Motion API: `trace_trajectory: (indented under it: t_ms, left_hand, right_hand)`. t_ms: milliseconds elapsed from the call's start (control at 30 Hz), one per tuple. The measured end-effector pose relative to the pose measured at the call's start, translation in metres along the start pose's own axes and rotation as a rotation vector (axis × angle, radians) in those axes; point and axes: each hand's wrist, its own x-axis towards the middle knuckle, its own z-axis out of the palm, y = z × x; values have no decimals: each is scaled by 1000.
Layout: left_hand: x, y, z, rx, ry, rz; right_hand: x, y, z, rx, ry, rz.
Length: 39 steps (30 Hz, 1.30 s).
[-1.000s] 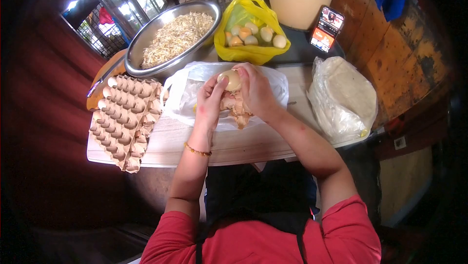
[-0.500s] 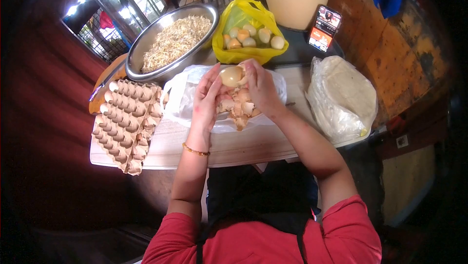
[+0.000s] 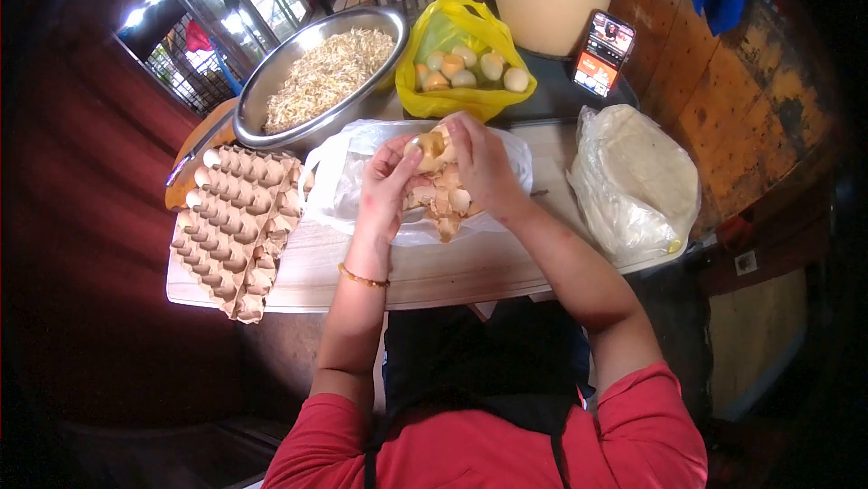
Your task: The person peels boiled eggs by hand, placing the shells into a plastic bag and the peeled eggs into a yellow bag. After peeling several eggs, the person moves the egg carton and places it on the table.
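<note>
Over the white plastic bag, my left hand grips a smooth tan egg, its thumb pressed against the near side. My right hand pinches pale eggshell at the egg's right end; the fingers partly hide where shell and egg meet. Below both hands, broken shell pieces are heaped on the white bag. Just beyond them stands an open yellow plastic bag with several eggs inside.
Cardboard egg trays with a few eggs along one edge lie at the left. A metal basin of bean sprouts sits behind. At the right are a clear-wrapped pale bundle, a propped phone and a beige bucket.
The egg has turned and tilted in my left hand, whose thumb now lies across it. My right fingers have shifted slightly left over its shell end.
</note>
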Motion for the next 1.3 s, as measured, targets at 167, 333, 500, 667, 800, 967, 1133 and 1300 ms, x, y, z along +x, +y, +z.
trace_trajectory:
  t_ms: [167,333,500,667,800,967,1133,1300]
  left_hand:
    - [1,8,-11,-270,35,-195]
    - [8,11,-25,-584,-137,-186]
    - [20,59,-24,-265,49,4]
    - [87,75,11,334,26,210]
    - [161,37,18,919,-74,322]
    - [203,-2,40,1201,-113,455]
    - [203,-19,55,1286,-263,587]
    - [174,-6,72,1068,-534,196]
  right_hand:
    - [4,-3,-7,115,-68,208]
    - [5,-2,-10,75,-83,37]
    - [-1,3,-2,-276,-185,-219]
    - [8,-2,-8,-384,35,-429]
    - [24,45,-30,-470,219,-132]
    - [24,110,-32,-608,195,123]
    - [26,85,-33,-711,96,247]
    - [32,85,-33,-596,200,272]
